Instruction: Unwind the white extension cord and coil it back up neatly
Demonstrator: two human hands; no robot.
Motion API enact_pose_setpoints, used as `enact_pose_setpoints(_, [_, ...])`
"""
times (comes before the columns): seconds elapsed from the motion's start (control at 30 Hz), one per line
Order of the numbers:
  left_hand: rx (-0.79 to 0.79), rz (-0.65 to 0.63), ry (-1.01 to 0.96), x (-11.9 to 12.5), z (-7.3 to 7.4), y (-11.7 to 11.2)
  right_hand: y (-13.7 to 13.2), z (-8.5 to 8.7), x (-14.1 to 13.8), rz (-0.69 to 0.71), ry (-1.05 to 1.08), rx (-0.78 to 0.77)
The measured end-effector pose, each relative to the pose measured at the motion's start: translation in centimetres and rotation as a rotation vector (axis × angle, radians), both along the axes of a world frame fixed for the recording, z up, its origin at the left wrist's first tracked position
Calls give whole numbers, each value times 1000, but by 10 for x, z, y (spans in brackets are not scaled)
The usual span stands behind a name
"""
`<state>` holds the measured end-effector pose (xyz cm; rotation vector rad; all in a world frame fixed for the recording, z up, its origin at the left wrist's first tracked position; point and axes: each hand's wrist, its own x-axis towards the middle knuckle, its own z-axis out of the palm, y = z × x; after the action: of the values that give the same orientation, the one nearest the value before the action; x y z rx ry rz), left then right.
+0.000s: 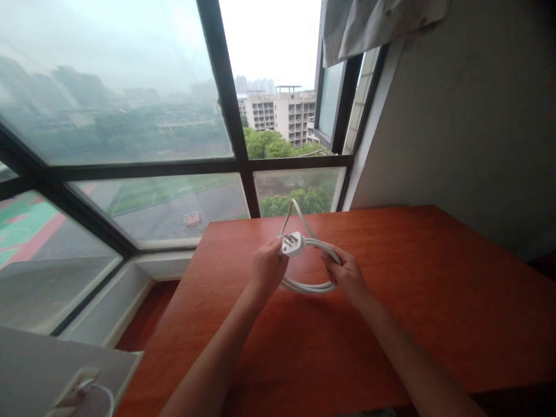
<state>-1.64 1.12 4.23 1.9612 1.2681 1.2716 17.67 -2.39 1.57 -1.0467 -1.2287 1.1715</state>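
A white power cord is wound into a loose coil and held above the table. Its white three-pin plug faces me at the coil's upper left, the metal prongs showing. My left hand is closed around the cord at the plug's side; the plug covers part of its fingers. On the right side of the coil, my right hand grips the bundled loops between thumb and fingers. One slack loop of cord stands up behind the plug, above the rest of the coil.
Under my hands lies a reddish-brown wooden table. Dark-framed windows rise behind it, with one pane open. Grey cloth hangs at the upper right. A wall outlet with a white plug and cable is at lower left.
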Motion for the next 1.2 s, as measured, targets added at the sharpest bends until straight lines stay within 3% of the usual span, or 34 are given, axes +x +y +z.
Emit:
enact_pose_setpoints(0.2, [130,36,69,-3,23,-4,-8,40,10,-72,-221,151])
enact_pose_setpoints(0.33, [393,151,151,5,46,-5,-14,80,17,-70,-374,315])
enact_pose_setpoints(0.47, [633,299,99,12,75,-3,-20,116,23,-83,-438,382])
enact_pose_setpoints(0.6, [658,201,212,9,96,2,-17,135,27,-31,-394,351])
enact_pose_setpoints(0.7, [592,62,287,5,104,9,-9,139,29,45,-308,294])
enact_pose_setpoints(0.8, [473,34,249,1,107,15,4,138,27,83,-212,248])
enact_pose_setpoints(0.9, [204,5,135,0,104,17,18,133,24,104,-138,201])
enact_pose_setpoints(1.03, [-167,-146,-160,-1,87,18,33,122,16,164,-92,128])
enact_pose_setpoints(1.2, [-468,-205,-483,-8,56,22,43,95,10,201,-177,128])
